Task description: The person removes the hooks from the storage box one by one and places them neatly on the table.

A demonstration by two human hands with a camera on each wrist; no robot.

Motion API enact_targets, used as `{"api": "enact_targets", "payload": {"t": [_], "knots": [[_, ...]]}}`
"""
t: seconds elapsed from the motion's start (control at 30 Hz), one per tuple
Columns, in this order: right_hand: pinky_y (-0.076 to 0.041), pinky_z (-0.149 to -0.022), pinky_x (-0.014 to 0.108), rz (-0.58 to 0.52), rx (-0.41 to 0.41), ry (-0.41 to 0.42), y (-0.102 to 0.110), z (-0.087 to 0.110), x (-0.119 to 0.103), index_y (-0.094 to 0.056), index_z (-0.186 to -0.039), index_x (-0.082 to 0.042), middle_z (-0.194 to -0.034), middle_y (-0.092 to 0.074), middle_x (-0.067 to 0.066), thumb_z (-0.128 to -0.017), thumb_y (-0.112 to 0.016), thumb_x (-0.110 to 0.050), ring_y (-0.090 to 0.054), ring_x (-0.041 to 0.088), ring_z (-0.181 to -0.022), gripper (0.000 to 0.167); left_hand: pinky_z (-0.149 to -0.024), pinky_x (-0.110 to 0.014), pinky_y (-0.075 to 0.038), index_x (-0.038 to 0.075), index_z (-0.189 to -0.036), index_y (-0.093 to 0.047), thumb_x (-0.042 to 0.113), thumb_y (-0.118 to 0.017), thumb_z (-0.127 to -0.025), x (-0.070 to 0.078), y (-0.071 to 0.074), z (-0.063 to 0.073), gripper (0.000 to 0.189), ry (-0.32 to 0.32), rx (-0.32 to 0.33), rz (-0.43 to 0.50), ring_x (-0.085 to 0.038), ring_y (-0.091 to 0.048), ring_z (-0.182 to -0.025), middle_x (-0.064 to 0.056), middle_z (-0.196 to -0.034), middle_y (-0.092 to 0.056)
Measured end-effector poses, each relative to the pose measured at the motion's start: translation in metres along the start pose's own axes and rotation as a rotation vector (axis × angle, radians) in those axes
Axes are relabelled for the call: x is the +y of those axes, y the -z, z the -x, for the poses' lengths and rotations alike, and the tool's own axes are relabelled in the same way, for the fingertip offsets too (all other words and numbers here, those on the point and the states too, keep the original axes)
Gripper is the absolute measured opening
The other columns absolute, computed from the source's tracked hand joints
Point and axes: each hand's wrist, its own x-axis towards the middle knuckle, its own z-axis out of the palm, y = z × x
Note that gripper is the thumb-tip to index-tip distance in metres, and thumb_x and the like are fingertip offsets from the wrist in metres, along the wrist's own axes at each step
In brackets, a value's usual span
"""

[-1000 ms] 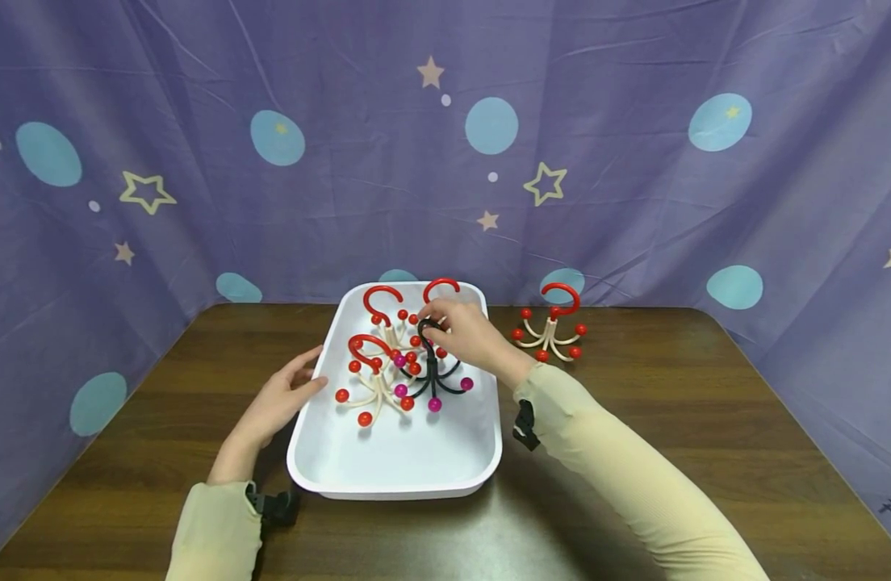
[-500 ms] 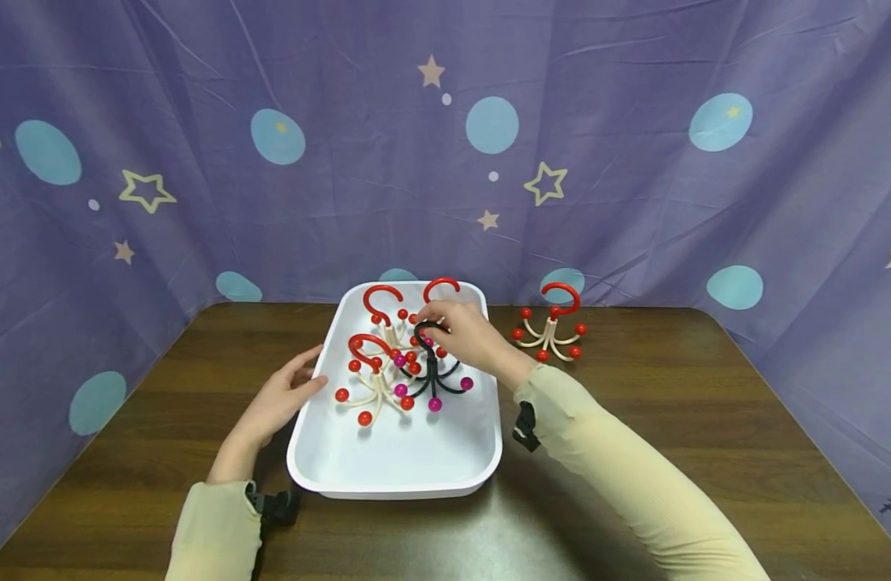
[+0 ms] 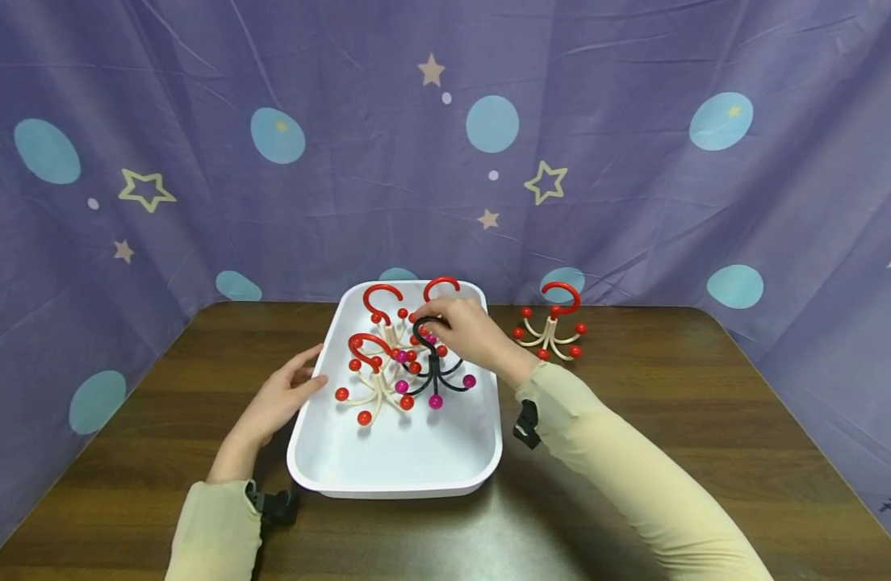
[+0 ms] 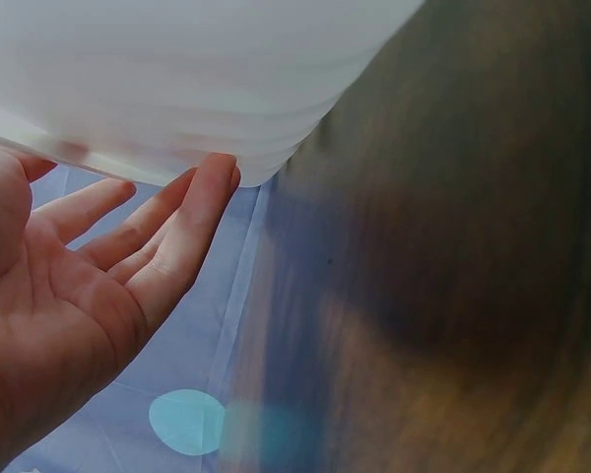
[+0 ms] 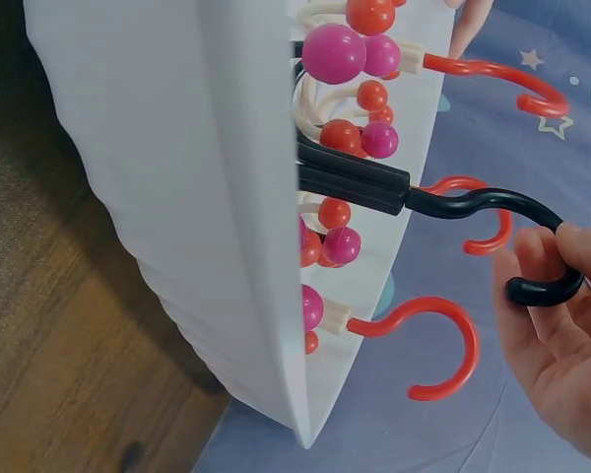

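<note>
In the head view my right hand (image 3: 466,329) pinches the curved hook of a black multi-arm hanger (image 3: 434,367) with magenta ball tips. In the right wrist view thumb and fingers curl round the hook of this black hanger (image 5: 360,177), whose lower arms hide behind the tray wall. The white tray (image 3: 395,488) also bears several cream hangers, such as the nearest cream hanger (image 3: 378,385), with red hooks and red balls. My left hand (image 3: 274,403) rests at the tray's left rim, thumb over it. Its nearly straight fingers (image 4: 192,222) touch the outer wall.
Another cream hanger (image 3: 550,329) with a red hook stands on the wooden table (image 3: 663,420), right of the tray. A purple curtain (image 3: 358,161) with stars and blue dots hangs behind the table's back edge.
My right hand has lifted the black hanger very slightly, with a small shift to the right. The left hand and the tray have stayed in place.
</note>
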Motion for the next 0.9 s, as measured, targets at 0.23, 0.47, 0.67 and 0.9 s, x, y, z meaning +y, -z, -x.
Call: {"api": "enact_targets", "payload": {"t": [0.23,0.47,0.67,0.9], "knots": [[-0.045,-0.067,0.022,0.042,0.031,0.017,0.006,0.001,-0.005,-0.068,-0.105,-0.008,-0.097,-0.067,0.004,-0.088,-0.057,-0.007,-0.056,0.01,-0.078,0.02,-0.074,-0.037,-0.051,0.01,-0.142,-0.029,0.023,-0.053,-0.092,0.0,0.0,0.0,0.058,-0.004,0.0,0.005,-0.034,-0.055,-0.1,-0.027,-0.12,-0.049],[-0.046,-0.074,0.023,0.054,0.051,0.049,0.01,0.003,-0.007,-0.069,-0.102,-0.009,-0.096,-0.068,0.002,-0.087,-0.058,-0.006,-0.059,0.009,-0.084,0.019,-0.074,-0.036,-0.051,0.009,-0.142,-0.029,0.021,-0.053,-0.092,0.0,-0.001,0.001,0.057,-0.014,0.002,0.007,-0.034,-0.055,-0.1,-0.027,-0.119,-0.05],[-0.046,-0.076,0.026,0.058,0.062,0.046,0.015,0.002,-0.007,-0.069,-0.103,-0.01,-0.098,-0.067,0.002,-0.088,-0.057,-0.007,-0.059,0.011,-0.087,0.019,-0.074,-0.036,-0.051,0.009,-0.142,-0.029,0.023,-0.053,-0.092,0.002,-0.001,0.001,0.057,-0.014,-0.002,-0.003,-0.034,-0.055,-0.1,-0.027,-0.119,-0.05],[-0.046,-0.079,0.029,0.038,0.09,0.037,0.024,0.003,-0.008,-0.068,-0.104,-0.011,-0.103,-0.066,0.002,-0.089,-0.057,-0.008,-0.06,0.013,-0.09,0.019,-0.073,-0.034,-0.051,0.008,-0.142,-0.029,0.022,-0.052,-0.092,0.004,0.0,0.001,0.057,-0.018,0.004,-0.011,-0.033,-0.056,-0.098,-0.028,-0.118,-0.05]]}}
